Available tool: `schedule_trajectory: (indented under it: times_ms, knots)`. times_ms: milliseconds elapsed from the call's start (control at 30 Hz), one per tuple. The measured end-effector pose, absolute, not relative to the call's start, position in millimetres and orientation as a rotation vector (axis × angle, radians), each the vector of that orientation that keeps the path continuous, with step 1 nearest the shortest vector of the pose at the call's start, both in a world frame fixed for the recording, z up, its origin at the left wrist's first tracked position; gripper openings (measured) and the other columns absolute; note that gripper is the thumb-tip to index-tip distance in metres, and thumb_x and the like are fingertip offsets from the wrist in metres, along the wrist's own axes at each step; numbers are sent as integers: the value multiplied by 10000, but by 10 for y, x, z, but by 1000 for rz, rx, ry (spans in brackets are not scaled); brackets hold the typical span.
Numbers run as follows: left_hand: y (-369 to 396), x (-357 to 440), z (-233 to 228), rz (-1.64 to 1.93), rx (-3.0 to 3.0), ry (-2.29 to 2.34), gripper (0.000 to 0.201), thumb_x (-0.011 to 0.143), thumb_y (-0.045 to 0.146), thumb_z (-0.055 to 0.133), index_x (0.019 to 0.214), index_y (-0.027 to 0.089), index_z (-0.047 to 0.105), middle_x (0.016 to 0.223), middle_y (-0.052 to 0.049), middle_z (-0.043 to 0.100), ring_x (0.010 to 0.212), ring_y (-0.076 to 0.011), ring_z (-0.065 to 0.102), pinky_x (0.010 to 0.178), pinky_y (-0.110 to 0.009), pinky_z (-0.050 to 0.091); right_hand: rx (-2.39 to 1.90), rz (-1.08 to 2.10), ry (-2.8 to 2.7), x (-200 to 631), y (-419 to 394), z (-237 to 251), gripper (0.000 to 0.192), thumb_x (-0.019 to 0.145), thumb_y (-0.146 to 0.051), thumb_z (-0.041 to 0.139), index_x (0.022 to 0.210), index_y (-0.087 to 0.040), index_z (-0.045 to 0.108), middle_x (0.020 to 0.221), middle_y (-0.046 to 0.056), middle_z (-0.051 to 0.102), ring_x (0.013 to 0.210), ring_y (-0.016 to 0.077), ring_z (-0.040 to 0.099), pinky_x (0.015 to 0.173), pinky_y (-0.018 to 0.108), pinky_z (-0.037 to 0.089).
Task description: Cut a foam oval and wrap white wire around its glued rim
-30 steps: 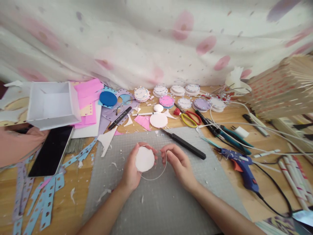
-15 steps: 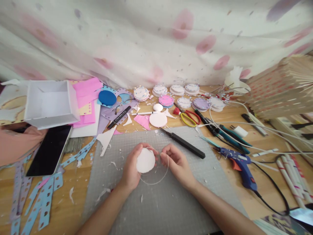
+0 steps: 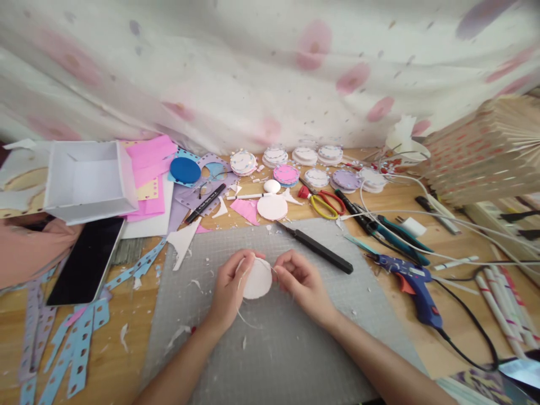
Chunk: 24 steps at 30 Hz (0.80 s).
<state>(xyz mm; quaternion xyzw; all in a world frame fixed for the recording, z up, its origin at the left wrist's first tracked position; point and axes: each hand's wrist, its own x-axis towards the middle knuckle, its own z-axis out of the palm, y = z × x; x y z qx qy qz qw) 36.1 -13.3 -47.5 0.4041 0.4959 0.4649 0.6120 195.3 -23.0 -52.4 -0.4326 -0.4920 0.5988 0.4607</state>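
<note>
My left hand (image 3: 230,287) is closed on a white paper disc (image 3: 258,279), its thumb pressed on the face near the upper left edge. A thin white string (image 3: 244,318) passes by that thumb and trails in a loose curve below the hand. At the disc's right edge, my right hand (image 3: 298,281) pinches with thumb and forefinger; a piece of the thin string seems to run into that pinch. Both hands are held above the grey cutting mat (image 3: 270,365). Beyond them on the mat lies a black craft knife (image 3: 323,250).
Decorated paper discs (image 3: 286,175) stand in rows at the back. Red-and-yellow scissors (image 3: 324,203), pliers (image 3: 403,239) and a blue glue gun (image 3: 415,281) lie to the right, with cables. On the left are a white box (image 3: 90,180), a phone (image 3: 86,261) and paper strips (image 3: 82,343).
The string's wide loop has been drawn in and now lies under my left thumb. The disc has shifted slightly right, nearer my right hand.
</note>
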Motion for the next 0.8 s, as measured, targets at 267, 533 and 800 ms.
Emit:
schedule_trajectory:
  times_ms: [267, 533, 800]
  knots:
    - [-139, 343, -421, 1086, 1039, 1144, 249, 830, 402, 618, 796, 194, 751, 785, -31, 689, 710, -176, 569, 608, -227, 401, -1077, 1492, -1310, 1940, -238, -567, 212, 864, -396, 610, 855, -198, 532, 604, -57, 459, 523, 97, 411, 503, 229, 313]
    - [-137, 312, -361, 1010, 1029, 1053, 258, 820, 392, 627, 784, 184, 774, 643, -21, 654, 546, -140, 509, 504, -222, 351, -1082, 1549, -1373, 1958, -258, -497, 234, 875, -409, 581, 821, -183, 552, 584, -42, 510, 508, 92, 443, 495, 218, 341]
    - [-97, 246, -430, 1064, 959, 945, 409, 860, 506, 519, 1019, 202, 741, 910, -71, 729, 798, -203, 616, 676, -249, 456, -1030, 1716, -1079, 1991, -203, -498, 324, 812, -464, 656, 744, -182, 511, 499, -51, 566, 379, 63, 453, 397, 176, 390]
